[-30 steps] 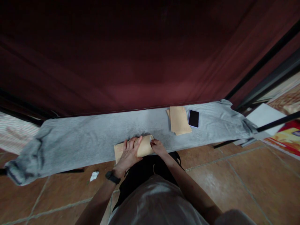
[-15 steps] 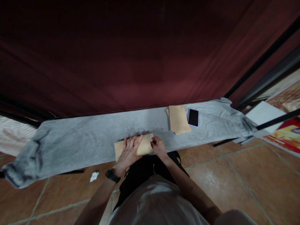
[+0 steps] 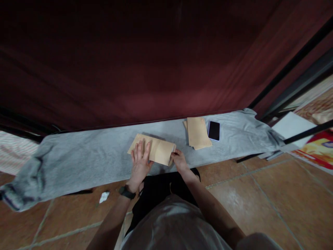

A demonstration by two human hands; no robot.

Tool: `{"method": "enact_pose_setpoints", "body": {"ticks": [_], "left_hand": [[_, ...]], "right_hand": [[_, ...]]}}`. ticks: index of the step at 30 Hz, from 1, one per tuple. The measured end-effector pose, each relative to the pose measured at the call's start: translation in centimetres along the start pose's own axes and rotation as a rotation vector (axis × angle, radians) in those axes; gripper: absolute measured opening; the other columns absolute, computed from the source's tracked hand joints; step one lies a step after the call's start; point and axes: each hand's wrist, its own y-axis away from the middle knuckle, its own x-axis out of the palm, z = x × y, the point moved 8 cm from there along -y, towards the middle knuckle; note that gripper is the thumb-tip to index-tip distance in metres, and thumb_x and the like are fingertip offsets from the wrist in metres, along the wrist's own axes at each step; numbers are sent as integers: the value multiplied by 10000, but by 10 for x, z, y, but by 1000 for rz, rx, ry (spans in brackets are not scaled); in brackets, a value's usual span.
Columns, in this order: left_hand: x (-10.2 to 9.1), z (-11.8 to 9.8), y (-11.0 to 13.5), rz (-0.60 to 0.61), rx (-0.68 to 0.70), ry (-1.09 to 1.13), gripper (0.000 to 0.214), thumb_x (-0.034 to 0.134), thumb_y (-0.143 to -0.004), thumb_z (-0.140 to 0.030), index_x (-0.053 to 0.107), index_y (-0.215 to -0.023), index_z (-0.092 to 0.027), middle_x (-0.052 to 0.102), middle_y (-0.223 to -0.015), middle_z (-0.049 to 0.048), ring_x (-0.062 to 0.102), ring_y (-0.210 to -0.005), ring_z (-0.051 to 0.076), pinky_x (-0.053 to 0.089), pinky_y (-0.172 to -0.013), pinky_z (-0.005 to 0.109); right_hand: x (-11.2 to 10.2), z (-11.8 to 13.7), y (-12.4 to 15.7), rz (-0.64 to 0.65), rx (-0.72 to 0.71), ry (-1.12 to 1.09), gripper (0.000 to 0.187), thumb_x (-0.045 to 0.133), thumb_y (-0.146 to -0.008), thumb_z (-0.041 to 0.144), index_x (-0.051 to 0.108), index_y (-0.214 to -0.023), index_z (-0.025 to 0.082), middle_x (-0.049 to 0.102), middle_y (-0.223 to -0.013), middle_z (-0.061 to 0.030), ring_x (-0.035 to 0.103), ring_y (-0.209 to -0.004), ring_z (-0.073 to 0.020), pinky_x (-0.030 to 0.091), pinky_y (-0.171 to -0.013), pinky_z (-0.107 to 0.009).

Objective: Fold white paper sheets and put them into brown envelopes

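A tan paper envelope (image 3: 160, 150) lies at a slant on the grey cloth in front of me, its right end raised and parted at the edge. My left hand (image 3: 140, 163), with a dark watch on the wrist, rests on the envelope's left half, fingers spread. At the right end, my right hand (image 3: 179, 160) has its fingers closed on the envelope's edge; the fingertips are partly hidden. To the right lies a small stack of similar tan envelopes (image 3: 198, 132).
A phone (image 3: 214, 131) lies face up beside the stack. Grey cloth (image 3: 85, 156) covers the narrow bench, with a dark red panel (image 3: 156, 80) behind it. A crumpled white scrap (image 3: 104, 197) is on the tiled floor (image 3: 239, 198). Black bars (image 3: 293, 66) and printed packaging (image 3: 318, 149) stand right.
The envelope has moved away from me, with its left end turned farther off. My left hand has spread its fingers flatter on it. My right hand remains at the right end.
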Motion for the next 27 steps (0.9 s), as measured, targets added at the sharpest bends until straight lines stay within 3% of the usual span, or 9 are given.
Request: {"method": "enact_pose_setpoints", "body": {"ticks": [2, 4, 7, 10, 13, 16, 21, 24, 27], "left_hand": [[0, 12, 11, -136, -185, 217, 901, 718, -838, -349, 231, -1591, -265, 91, -1693, 132, 111, -1547, 376, 171, -1230, 590], [13, 24, 28, -206, -425, 537, 948, 750, -816, -393, 212, -1587, -271, 194, -1666, 141, 224, -1525, 343, 270, -1214, 540], [59, 20, 52, -68, -788, 1145, 793, 692, -872, -428, 294, -1538, -263, 557, -1427, 146, 567, -1306, 284, 483, -1075, 486], [85, -5, 54, 97, -902, 1485, 587, 726, -844, -356, 506, -1370, -213, 712, -1151, 106, 715, -1015, 237, 594, -890, 400], [88, -2, 41, 56, -909, 1448, 560, 775, -741, -180, 585, -1267, -206, 735, -1003, 51, 717, -843, 179, 594, -724, 277], [89, 16, 25, 79, -915, 1292, 625, 714, -747, -135, 541, -1344, -201, 720, -894, 19, 679, -703, 141, 538, -597, 224], [89, 54, 6, 117, -861, 1040, 592, 614, -758, -106, 549, -1345, -149, 628, -693, -40, 544, -521, 98, 414, -479, 193], [87, 63, 5, 167, -738, 831, 554, 567, -781, -129, 555, -1335, -134, 586, -635, -48, 536, -519, 118, 427, -506, 218], [81, 63, 7, 197, -603, 548, 519, 547, -811, -152, 565, -1330, -138, 641, -748, 2, 616, -647, 158, 506, -641, 274]], "right_hand": [[0, -3, -1, -31, 2, -40, 125, 627, -646, 270, 684, -724, 192, 688, -636, 13, 638, -606, -158, 477, -579, -245], [0, -5, -2, -64, 1, -78, 144, 631, -629, 280, 674, -737, 195, 699, -664, 9, 641, -620, -156, 482, -584, -244], [2, -10, -1, -88, 4, -119, 196, 645, -606, 310, 662, -764, 195, 708, -704, 4, 639, -641, -159, 492, -596, -254], [8, -15, 3, -64, 1, -140, 264, 677, -596, 336, 664, -816, 191, 716, -739, 5, 643, -672, -170, 504, -602, -265], [12, -20, 5, 6, 25, -146, 312, 707, -614, 362, 651, -874, 200, 716, -786, 7, 662, -701, -177, 538, -618, -279], [3, -17, 3, 42, -18, -16, 325, 665, -709, 388, 636, -976, 205, 715, -872, -29, 684, -747, -199, 588, -668, -333], [-19, 26, 6, -29, -494, 575, 382, 512, -896, 276, 602, -1258, 194, 683, -1187, -128, 653, -1102, -248, 523, -1012, -446], [-3, 30, 11, 182, -678, 862, 388, 451, -966, 223, 610, -1319, 225, 640, -1345, -103, 566, -1286, -231, 447, -1119, -433], [12, 20, 17, 359, -772, 1052, 381, 469, -986, 198, 626, -1327, 258, 623, -1404, -55, 537, -1337, -204, 408, -1160, -420]]}}
